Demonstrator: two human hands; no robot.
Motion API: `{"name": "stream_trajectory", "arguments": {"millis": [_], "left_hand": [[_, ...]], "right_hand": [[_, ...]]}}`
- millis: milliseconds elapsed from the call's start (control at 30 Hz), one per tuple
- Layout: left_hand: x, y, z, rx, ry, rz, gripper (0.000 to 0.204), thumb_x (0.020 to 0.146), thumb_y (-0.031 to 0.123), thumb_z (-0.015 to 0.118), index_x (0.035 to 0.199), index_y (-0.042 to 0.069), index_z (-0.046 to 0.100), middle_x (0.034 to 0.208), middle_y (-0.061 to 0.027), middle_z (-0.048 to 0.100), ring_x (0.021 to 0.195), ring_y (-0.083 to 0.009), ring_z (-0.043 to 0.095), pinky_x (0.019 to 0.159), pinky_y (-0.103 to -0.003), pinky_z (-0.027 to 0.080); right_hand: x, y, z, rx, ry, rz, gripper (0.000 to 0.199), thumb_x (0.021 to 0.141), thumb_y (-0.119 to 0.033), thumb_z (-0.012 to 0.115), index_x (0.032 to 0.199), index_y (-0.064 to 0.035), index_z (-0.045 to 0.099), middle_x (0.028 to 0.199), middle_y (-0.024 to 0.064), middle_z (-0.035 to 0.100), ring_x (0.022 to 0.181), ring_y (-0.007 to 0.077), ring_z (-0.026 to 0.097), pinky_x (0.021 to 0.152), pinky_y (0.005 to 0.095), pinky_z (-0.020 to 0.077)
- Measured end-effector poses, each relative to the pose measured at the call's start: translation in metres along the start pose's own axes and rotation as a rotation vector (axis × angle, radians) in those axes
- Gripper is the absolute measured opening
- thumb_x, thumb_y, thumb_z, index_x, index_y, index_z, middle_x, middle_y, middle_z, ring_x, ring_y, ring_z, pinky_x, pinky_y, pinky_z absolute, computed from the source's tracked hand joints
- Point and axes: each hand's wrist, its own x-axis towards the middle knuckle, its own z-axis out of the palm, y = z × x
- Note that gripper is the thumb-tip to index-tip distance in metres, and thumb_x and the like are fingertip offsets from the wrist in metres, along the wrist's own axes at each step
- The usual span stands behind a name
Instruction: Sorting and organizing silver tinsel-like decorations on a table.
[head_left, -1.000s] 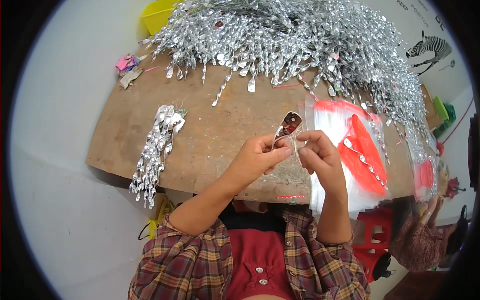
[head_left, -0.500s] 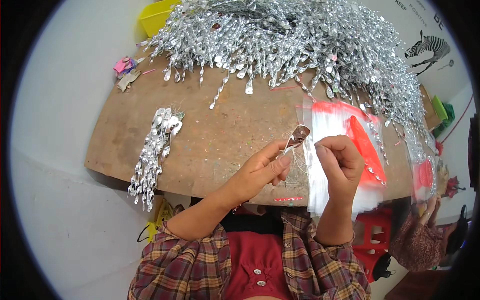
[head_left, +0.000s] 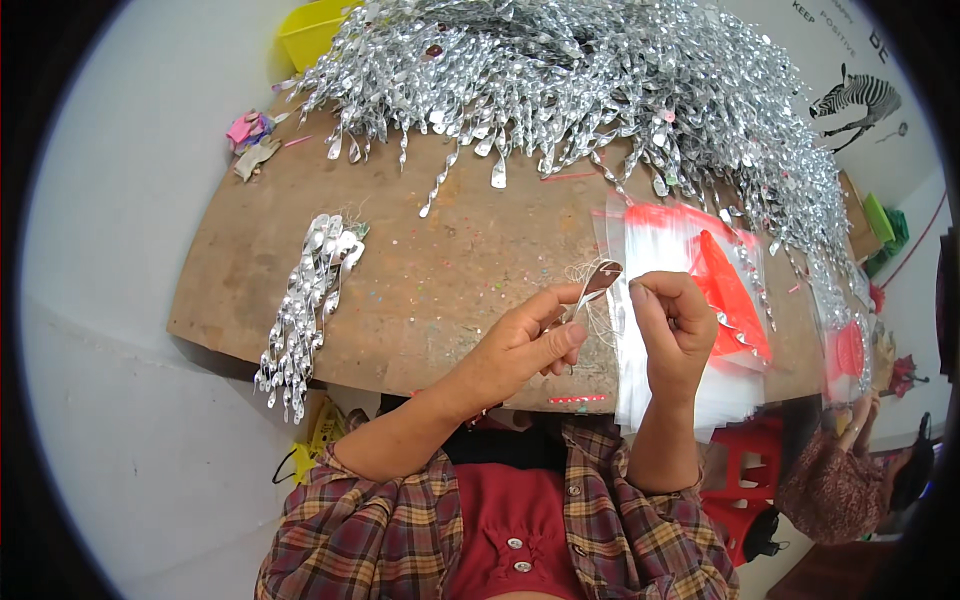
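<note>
A silver spiral ornament (head_left: 596, 283) is pinched in the fingers of the left hand (head_left: 527, 342), held above the brown surface (head_left: 440, 270). The right hand (head_left: 672, 330) is closed, thumb and forefinger pressed on a fine thread (barely visible). Clear bags (head_left: 665, 300) lie just beneath it. A small bundle of ornaments (head_left: 305, 310) lies well apart to the left.

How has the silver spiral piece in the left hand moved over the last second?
Yes. The silver spiral piece has turned: its red-backed face pointed up a second ago, now only a thin silver edge shows. It stays over the same part of the wooden table, beside the clear bags.
</note>
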Motion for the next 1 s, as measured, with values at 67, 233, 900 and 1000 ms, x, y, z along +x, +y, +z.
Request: {"name": "stream_trajectory", "arguments": {"millis": [67, 233, 900, 1000], "left_hand": [[0.0, -0.001, 0.0, -0.004, 0.005, 0.0, 0.044, 0.093, 0.026, 0.052, 0.13, 0.006, 0.04, 0.077, -0.0001, 0.053, 0.067, -0.0054, 0.049, 0.058, -0.019, 0.041], [0.001, -0.001, 0.0, -0.007, 0.017, 0.002, 0.044, 0.092, 0.026, 0.053, 0.129, 0.005, 0.041, 0.078, -0.0005, 0.053, 0.068, -0.0057, 0.05, 0.058, -0.02, 0.042], [-0.003, -0.004, -0.001, -0.035, 0.031, 0.024, 0.044, 0.092, 0.021, 0.053, 0.131, 0.007, 0.04, 0.088, -0.0011, 0.054, 0.072, -0.0061, 0.051, 0.06, -0.02, 0.042], [-0.003, -0.003, -0.002, -0.018, 0.029, 0.031, 0.044, 0.091, 0.02, 0.054, 0.131, 0.007, 0.039, 0.09, -0.0017, 0.055, 0.072, -0.0062, 0.051, 0.06, -0.021, 0.042]], "right_hand": [[-0.001, 0.003, 0.0, -0.008, 0.009, 0.001, 0.009, 0.075, 0.001, 0.065, 0.082, -0.0042, 0.063, 0.056, -0.0041, 0.044, 0.057, 0.0065, 0.034, 0.054, 0.0229, 0.0282], [-0.003, 0.007, -0.001, -0.098, -0.009, -0.103, 0.005, 0.083, 0.004, 0.057, 0.083, -0.0019, 0.058, 0.061, -0.0082, 0.046, 0.053, -0.002, 0.034, 0.048, 0.0163, 0.0237], [-0.012, -0.006, 0.004, -0.226, 0.035, -0.152, 0.012, 0.072, 0.0, 0.067, 0.079, -0.0083, 0.063, 0.054, -0.0031, 0.043, 0.055, 0.0085, 0.035, 0.053, 0.0247, 0.0288], [-0.012, -0.009, 0.005, -0.285, -0.024, -0.267, 0.011, 0.073, 0.002, 0.065, 0.079, -0.0068, 0.062, 0.056, -0.0031, 0.041, 0.053, 0.0073, 0.032, 0.051, 0.0239, 0.0259]]}}
